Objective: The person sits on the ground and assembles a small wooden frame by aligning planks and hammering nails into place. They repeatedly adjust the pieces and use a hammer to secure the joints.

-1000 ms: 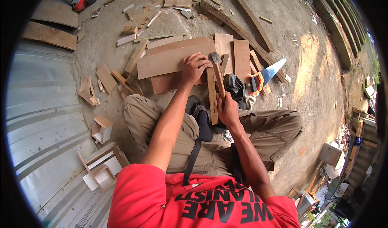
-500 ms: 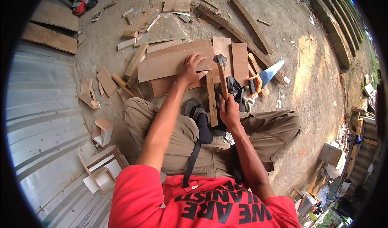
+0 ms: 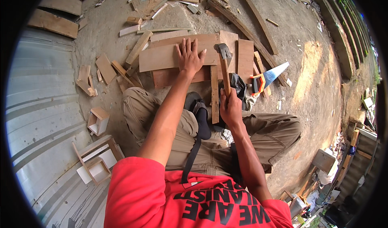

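My left hand [image 3: 190, 59] lies flat with fingers spread on a thin plywood board [image 3: 159, 58]. Under that board another reddish board [image 3: 163, 78] shows along the near side. My right hand [image 3: 231, 108] is wrapped round the wooden handle of a hammer [image 3: 225, 68]. The hammer's metal head is up by the board's right end; whether it touches the wood I cannot tell. A narrow wooden strip [image 3: 214, 96] runs from the board's right end toward my lap, beside my sandalled foot.
A handsaw [image 3: 270, 77] with an orange and black handle lies to the right, near a black plastic bag [image 3: 237, 85]. Wood offcuts and long beams [image 3: 258, 24] are scattered ahead. Small wooden boxes [image 3: 98, 121] stand at left by a corrugated metal sheet [image 3: 44, 119].
My left hand has flattened and shifted from the board's near right part to farther onto its surface. The hammer stays in my right hand, and the view has shifted slightly.
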A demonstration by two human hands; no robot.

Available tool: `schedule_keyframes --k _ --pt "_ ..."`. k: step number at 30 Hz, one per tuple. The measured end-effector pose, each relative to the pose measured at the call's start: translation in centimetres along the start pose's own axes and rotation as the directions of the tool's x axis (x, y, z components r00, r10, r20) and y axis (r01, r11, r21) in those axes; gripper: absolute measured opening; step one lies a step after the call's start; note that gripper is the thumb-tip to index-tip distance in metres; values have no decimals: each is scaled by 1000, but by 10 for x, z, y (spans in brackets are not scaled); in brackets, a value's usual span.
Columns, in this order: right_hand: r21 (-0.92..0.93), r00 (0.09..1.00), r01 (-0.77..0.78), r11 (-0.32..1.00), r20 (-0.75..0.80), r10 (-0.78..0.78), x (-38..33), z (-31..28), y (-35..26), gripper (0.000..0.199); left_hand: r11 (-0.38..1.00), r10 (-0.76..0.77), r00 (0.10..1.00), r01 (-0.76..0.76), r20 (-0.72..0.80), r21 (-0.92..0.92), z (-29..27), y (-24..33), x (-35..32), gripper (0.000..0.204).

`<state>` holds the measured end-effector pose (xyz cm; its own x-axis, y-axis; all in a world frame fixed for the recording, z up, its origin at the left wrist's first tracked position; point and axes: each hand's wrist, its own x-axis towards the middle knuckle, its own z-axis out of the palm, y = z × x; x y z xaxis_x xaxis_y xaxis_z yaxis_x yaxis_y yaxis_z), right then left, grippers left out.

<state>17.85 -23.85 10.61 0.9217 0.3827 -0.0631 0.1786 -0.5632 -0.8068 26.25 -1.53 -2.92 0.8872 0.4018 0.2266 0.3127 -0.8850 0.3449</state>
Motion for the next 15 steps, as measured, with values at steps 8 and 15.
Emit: schedule_keyframes --k 8,15 --pt "-93 998 -65 993 3 66 -7 2 17 14 1000 1 998 0 -70 18 3 3 -3 68" --pt "-68 999 27 997 -27 -29 -8 13 11 15 1000 -16 1000 16 -27 6 3 3 -3 70"
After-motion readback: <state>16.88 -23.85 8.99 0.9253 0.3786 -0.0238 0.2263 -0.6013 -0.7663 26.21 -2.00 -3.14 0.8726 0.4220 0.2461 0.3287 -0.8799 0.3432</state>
